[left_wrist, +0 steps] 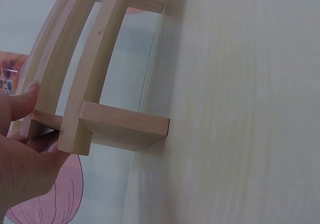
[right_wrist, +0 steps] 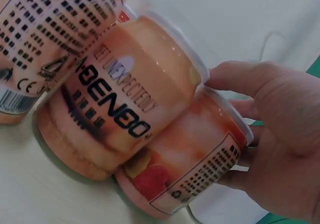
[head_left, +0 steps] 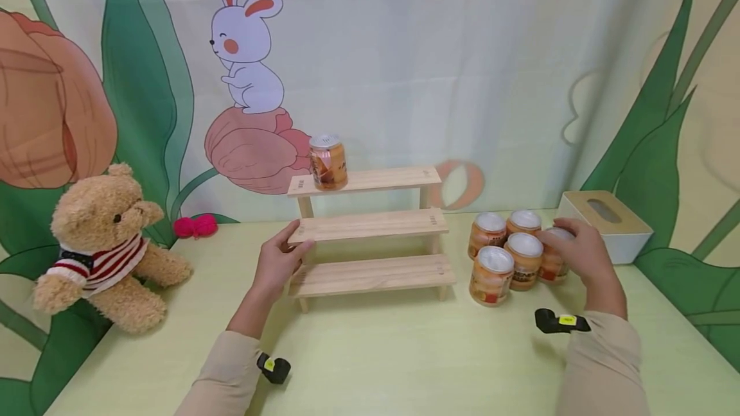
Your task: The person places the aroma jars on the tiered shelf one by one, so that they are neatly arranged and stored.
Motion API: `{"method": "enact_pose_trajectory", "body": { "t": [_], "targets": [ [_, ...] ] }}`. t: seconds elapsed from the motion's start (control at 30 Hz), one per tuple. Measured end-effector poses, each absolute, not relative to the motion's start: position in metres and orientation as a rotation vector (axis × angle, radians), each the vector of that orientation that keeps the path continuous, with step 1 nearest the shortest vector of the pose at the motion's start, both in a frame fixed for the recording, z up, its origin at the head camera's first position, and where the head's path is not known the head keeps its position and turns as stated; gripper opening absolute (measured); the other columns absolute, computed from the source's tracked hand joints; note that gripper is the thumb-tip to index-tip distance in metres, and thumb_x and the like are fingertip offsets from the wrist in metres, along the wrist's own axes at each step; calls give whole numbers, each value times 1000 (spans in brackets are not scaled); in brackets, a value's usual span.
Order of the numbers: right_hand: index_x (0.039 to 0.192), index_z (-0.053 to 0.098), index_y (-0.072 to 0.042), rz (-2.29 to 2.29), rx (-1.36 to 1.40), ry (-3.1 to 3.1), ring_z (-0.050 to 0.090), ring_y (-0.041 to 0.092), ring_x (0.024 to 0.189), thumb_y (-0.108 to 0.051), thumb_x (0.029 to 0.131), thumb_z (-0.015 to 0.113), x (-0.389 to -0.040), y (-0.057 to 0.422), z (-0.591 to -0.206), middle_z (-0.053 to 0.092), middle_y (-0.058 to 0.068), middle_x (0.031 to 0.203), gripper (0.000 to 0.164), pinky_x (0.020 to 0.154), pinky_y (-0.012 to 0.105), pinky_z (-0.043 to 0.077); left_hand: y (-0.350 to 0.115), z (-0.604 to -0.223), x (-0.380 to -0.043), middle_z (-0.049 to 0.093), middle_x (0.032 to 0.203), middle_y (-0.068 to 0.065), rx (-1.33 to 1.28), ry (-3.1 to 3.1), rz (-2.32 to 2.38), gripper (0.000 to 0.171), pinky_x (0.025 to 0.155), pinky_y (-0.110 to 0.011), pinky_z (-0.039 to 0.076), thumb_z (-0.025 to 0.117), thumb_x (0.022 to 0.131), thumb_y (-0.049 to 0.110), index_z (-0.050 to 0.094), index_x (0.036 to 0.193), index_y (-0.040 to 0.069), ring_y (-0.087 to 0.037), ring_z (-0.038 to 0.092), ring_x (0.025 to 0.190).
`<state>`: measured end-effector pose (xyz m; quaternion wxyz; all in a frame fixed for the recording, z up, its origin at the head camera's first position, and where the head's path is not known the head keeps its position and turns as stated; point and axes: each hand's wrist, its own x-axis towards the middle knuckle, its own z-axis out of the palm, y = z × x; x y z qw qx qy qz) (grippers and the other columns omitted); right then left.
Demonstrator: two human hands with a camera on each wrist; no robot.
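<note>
Left hand [head_left: 279,260] gripping middle step [head_left: 372,226] of wooden rack [head_left: 370,277] at left end, right hand [head_left: 582,252] clasping rightmost can [head_left: 553,268] of 5 toward right table edge [head_left: 660,313], another can [head_left: 329,165] on top step [head_left: 393,178]

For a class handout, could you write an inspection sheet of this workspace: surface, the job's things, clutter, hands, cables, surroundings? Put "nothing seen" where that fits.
Surface: pale tabletop with a faint grain.
Job's things: three-tier wooden rack; one can upright on its top tier, toward the left end; five cans clustered on the table, right of the rack.
Clutter: teddy bear and small pink item at left; tissue box at right.
Left hand: grips the middle tier's left end.
Right hand: fingers around the rightmost can.
Cables: nothing seen.
Surroundings: printed backdrop with rabbit and plants.
</note>
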<state>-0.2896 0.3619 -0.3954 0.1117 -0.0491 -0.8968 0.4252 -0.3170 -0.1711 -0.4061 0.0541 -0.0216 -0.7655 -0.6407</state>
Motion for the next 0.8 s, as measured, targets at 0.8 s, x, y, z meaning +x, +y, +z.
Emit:
{"method": "enact_pose_trajectory", "body": {
  "t": [0.8],
  "targets": [
    [147, 34, 14, 1304, -170, -2715, 38, 53, 124, -43, 92, 70, -285, 381, -399, 35, 41, 143, 87, 98, 64, 38, -171, -408, -319, 58, 136, -19, -69, -2309, -1944, 65, 67, -20, 47, 68, 97, 19, 40, 155, 16, -19, 60, 99]
  ]
}}
